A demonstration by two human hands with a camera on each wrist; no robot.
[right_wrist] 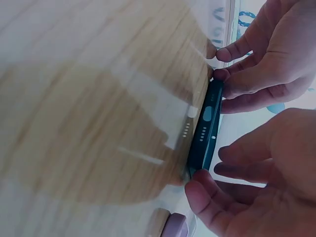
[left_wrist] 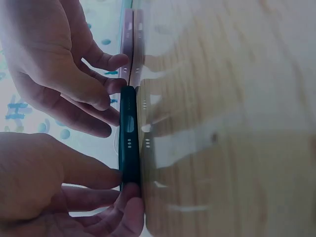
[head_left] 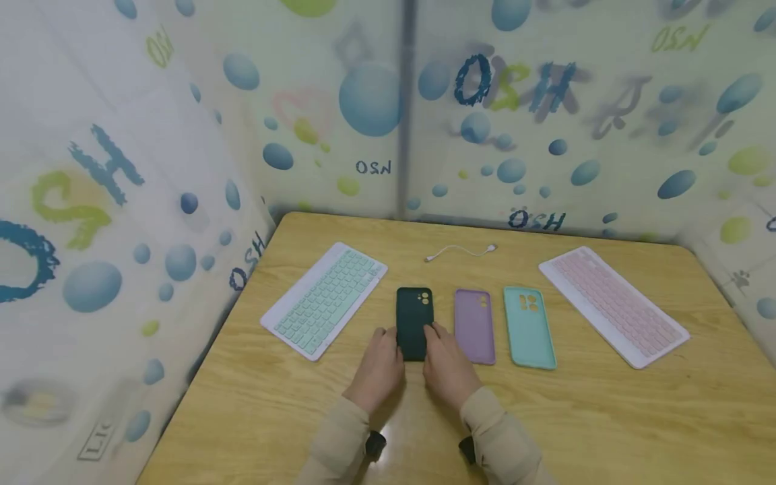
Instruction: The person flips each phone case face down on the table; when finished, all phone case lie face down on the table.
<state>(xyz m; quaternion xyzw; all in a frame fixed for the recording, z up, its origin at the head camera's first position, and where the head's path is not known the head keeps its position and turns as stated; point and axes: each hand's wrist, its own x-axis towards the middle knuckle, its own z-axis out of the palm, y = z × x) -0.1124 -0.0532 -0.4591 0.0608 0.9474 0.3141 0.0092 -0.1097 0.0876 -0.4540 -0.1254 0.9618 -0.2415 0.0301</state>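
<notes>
A dark green phone case [head_left: 415,313] lies back up on the wooden table, its camera cutouts at the far right corner. On its left long edge my left hand [head_left: 383,364] pinches the near part with thumb and fingertips. My right hand [head_left: 447,364] grips the opposite edge, its fingers curled at the side. Both wrist views show the end of the case, with a port slot and small holes, low over the tabletop. Right of it lie a purple phone case [head_left: 475,330] and a turquoise phone case [head_left: 529,337].
A white keyboard with mint keys [head_left: 327,300] lies at the left, and one with pink keys [head_left: 612,303] at the right. A short white cable [head_left: 461,248] lies at the back of the table [head_left: 242,404]. Patterned walls stand behind and beside it.
</notes>
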